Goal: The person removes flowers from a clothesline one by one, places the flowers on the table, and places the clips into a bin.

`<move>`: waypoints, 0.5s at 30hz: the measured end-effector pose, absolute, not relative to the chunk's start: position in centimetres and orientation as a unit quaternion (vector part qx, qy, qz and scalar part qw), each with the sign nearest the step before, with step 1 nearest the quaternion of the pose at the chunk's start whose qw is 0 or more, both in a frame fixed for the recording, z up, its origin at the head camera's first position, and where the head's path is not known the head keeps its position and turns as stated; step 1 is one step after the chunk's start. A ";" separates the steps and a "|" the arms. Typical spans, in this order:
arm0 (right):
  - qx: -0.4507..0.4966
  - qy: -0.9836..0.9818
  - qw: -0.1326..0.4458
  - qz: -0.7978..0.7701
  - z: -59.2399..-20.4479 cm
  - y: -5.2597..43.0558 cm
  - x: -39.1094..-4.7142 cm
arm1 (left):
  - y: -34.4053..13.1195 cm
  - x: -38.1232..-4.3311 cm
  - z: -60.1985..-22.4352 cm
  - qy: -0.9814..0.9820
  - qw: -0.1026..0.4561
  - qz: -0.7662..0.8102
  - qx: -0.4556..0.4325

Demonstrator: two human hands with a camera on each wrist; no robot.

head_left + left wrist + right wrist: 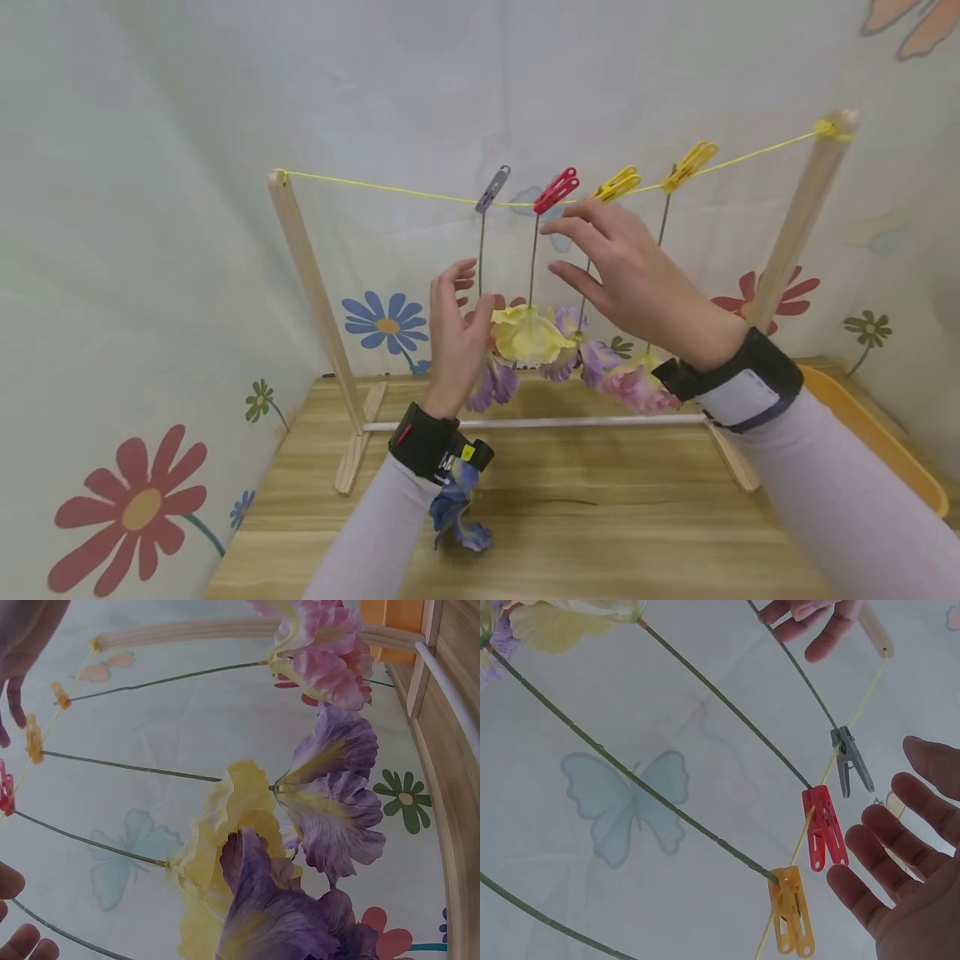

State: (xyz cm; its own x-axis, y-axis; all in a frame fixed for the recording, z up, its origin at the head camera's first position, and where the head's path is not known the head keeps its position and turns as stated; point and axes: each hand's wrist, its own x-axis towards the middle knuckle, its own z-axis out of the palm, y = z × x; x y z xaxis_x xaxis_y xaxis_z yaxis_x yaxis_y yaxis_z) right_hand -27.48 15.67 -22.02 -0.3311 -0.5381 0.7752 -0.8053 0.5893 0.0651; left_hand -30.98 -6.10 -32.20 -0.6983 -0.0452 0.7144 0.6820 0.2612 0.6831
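Four-odd details aside, several artificial flowers hang upside down from a yellow string [390, 189], each stem clipped by a clothespin. The grey clothespin [492, 189] holds the leftmost stem, with a purple flower [495, 385]. Beside it a red clothespin [557, 191] carries a yellow flower [528, 335]. Two yellow clothespins [692, 167] hold another purple flower [330, 795] and a pink flower [637, 387]. My left hand [459, 333], fingers loosely bent, is beside the leftmost stem. My right hand [637, 279] hovers near the red clothespin, fingers spread and holding nothing.
Wooden posts [315, 292] stand at both ends of the string, joined by a white rod [540, 422] low over the wooden table [600, 533]. A blue flower [457, 508] lies near my left wrist. An orange tray [873, 433] sits at right. Behind hangs a flower-patterned cloth [187, 250].
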 end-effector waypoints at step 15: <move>0.437 -0.800 0.393 0.121 -19.7 13.2 -29.4 | -6.6 -31.6 -31.8 -0.743 0.280 -0.567 -0.219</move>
State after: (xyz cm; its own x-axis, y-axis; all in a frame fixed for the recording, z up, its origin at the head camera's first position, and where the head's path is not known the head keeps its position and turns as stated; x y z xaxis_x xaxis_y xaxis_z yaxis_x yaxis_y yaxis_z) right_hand -29.37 13.16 -19.71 -0.3087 -0.6050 0.7340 -0.7945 0.5882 0.1507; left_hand -31.55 -6.57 -31.84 -0.7475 0.0077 0.6642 0.6427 0.2612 0.7202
